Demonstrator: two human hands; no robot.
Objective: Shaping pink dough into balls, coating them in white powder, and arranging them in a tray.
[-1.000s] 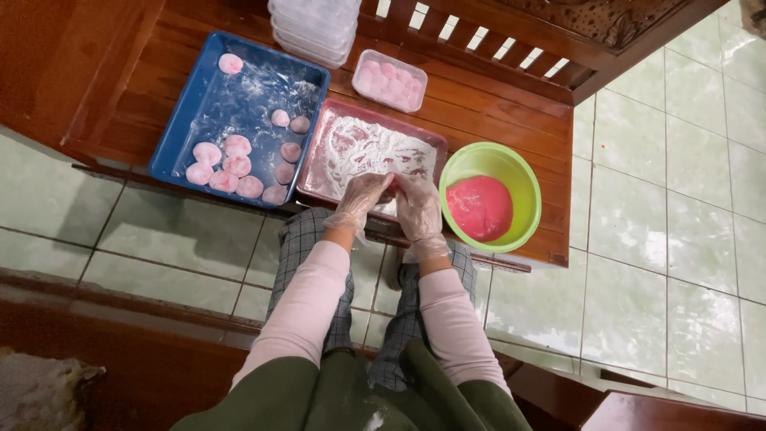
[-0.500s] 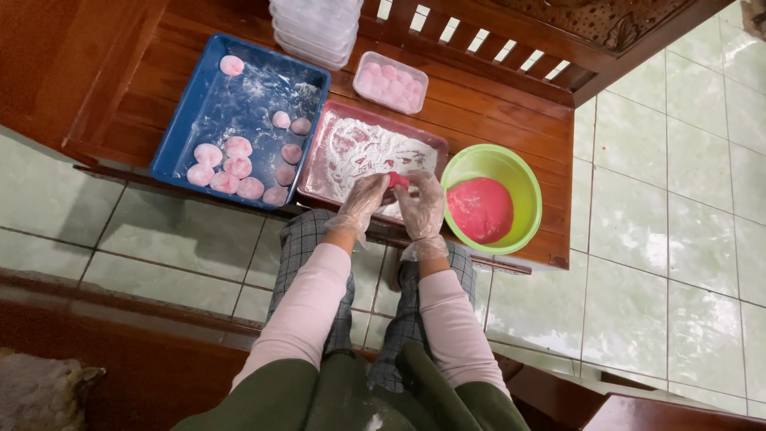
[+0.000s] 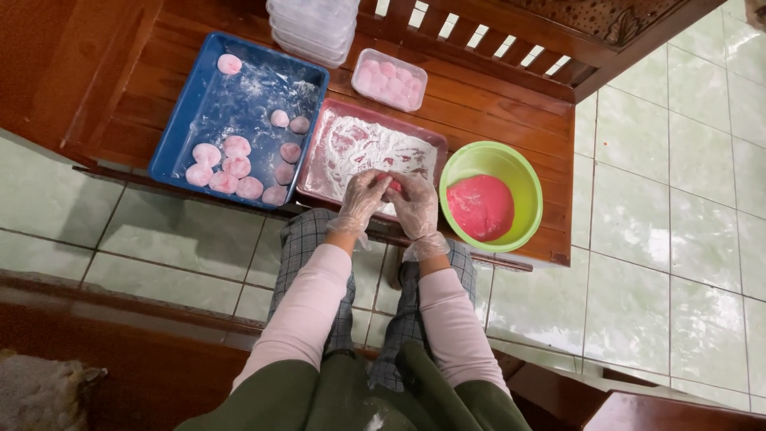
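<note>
Worktop (image 3: 511,136): a wooden bench that carries everything; the person sits at its near edge, knees under it.
Blue tray (image 3: 191,112): at the left end of the worktop, dusted with flour. It holds about ten shaped pink balls (image 3: 236,146), most of them bunched at its near edge, one alone at the far left corner. Much of its floor is still bare, so I judge the shaping is partway through.
Red tray (image 3: 319,160): middle of the worktop, touching the blue tray's right side, with white flour spread across it. Both hands work over its near edge.
Green bowl (image 3: 527,172): near right corner of the worktop, just beside the red tray. A large lump of pink dough (image 3: 480,206) sits in it, so plenty seems left to portion.
Stack of clear boxes (image 3: 313,24): far edge, empty as far as I can tell.
Filled clear box (image 3: 389,78): far edge behind the red tray, already packed with pink balls.
Left hand (image 3: 361,199): gloved in thin plastic, its grip curled in and pinching the pink piece.
Right hand (image 3: 416,203): gloved too, its grip pressed against the same piece from the other side.
Pink piece (image 3: 394,185): a small bit of dough between the fingertips, over the flour, mostly hidden.
</note>
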